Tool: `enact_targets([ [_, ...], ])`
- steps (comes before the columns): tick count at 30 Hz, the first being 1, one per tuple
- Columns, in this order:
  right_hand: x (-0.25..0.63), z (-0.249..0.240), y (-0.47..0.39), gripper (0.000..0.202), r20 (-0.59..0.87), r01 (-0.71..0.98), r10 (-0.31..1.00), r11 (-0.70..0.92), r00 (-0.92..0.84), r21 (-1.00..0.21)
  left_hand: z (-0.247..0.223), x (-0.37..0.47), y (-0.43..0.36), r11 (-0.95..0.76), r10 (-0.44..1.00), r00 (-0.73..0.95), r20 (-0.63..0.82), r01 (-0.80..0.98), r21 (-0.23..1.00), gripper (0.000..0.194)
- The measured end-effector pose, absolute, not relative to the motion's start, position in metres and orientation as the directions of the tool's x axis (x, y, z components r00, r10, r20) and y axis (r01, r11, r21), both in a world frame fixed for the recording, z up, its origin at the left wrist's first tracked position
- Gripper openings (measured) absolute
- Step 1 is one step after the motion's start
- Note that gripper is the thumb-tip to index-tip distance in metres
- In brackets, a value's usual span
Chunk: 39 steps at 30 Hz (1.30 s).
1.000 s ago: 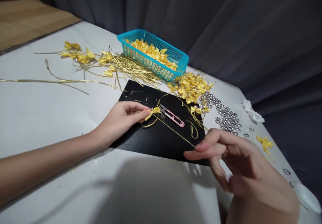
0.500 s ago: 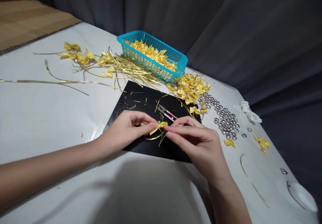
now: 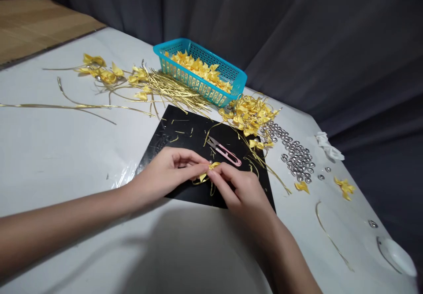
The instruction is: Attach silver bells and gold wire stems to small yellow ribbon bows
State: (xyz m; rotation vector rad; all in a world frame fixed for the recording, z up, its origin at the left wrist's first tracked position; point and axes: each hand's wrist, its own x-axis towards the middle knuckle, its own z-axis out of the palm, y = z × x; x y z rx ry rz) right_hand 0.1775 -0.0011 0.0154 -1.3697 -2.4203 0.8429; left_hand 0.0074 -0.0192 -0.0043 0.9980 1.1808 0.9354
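Note:
A small yellow ribbon bow with gold cord hanging from it is held over a black mat. My left hand pinches it from the left between thumb and fingers. From the right, my right hand closes thumb and forefinger at the bow's middle, its fingertips meeting those of the left. Both hands partly hide the bow and its cord. Just beyond them, pink-handled thread snips lie on the mat among gold cord clippings.
A turquoise basket of yellow bows stands behind the mat, gold cords in front of it. More bows and silver ring-like pieces lie to the right. A white oval object is near the right edge.
My right hand has moved left and closed in on the bow, its fingertips coming to my left hand's. The snips and several cords on the mat are less covered.

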Motion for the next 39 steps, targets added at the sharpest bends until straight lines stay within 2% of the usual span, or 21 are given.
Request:
enact_targets([
  [4, 0.171, 0.016, -0.007, 0.026, -0.087, 0.781, 0.845, 0.443, -0.528, -0.441, -0.001, 0.012, -0.021, 0.334, 0.939, 0.118, -0.323, -0.090, 0.938, 0.015],
  [8, 0.166, 0.012, -0.013, 0.028, 0.002, 0.799, 0.839, 0.520, -0.545, -0.302, 0.002, 0.014, -0.023, 0.329, 0.944, 0.071, -0.324, -0.088, 0.940, 0.011],
  [10, 0.164, 0.010, -0.015, 0.028, 0.057, 0.782, 0.850, 0.507, -0.524, -0.363, 0.003, 0.014, -0.023, 0.328, 0.945, 0.056, -0.323, -0.114, 0.938, 0.009],
  [12, 0.164, 0.010, -0.016, 0.024, 0.075, 0.726, 0.864, 0.463, -0.498, -0.507, 0.003, 0.013, -0.024, 0.342, 0.940, 0.047, -0.339, -0.167, 0.925, 0.009],
  [14, 0.164, 0.011, -0.018, 0.020, 0.059, 0.653, 0.878, 0.396, -0.474, -0.646, 0.003, 0.013, -0.024, 0.365, 0.930, 0.047, -0.363, -0.221, 0.905, 0.011],
  [16, 0.163, 0.011, -0.019, 0.020, 0.023, 0.606, 0.896, 0.318, -0.443, -0.729, 0.003, 0.013, -0.025, 0.382, 0.923, 0.062, -0.380, -0.265, 0.885, 0.012],
  [22, 0.157, 0.012, -0.020, 0.020, -0.062, 0.513, 0.933, 0.138, -0.354, -0.847, 0.002, 0.014, -0.025, 0.406, 0.913, 0.112, -0.391, -0.329, 0.853, 0.005],
  [26, 0.155, 0.020, -0.016, 0.019, -0.307, 0.414, 0.895, -0.157, -0.325, -0.897, 0.001, 0.013, -0.022, 0.398, 0.912, 0.072, -0.403, -0.381, 0.834, 0.008],
  [29, 0.159, 0.023, -0.011, 0.030, -0.431, 0.375, 0.831, -0.297, -0.352, -0.878, 0.001, 0.010, -0.018, 0.389, 0.907, 0.028, -0.421, -0.441, 0.809, 0.008],
  [31, 0.162, 0.022, -0.008, 0.036, -0.438, 0.378, 0.835, -0.308, -0.332, -0.873, 0.000, 0.009, -0.016, 0.373, 0.909, 0.011, -0.416, -0.466, 0.802, 0.008],
  [36, 0.167, 0.012, -0.006, 0.035, -0.355, 0.442, 0.901, -0.221, -0.249, -0.869, 0.000, 0.007, -0.014, 0.368, 0.912, 0.014, -0.410, -0.467, 0.804, 0.009],
  [39, 0.167, 0.010, -0.007, 0.035, -0.199, 0.465, 0.959, -0.085, -0.203, -0.881, 0.000, 0.007, -0.014, 0.363, 0.916, 0.021, -0.400, -0.466, 0.807, 0.008],
])
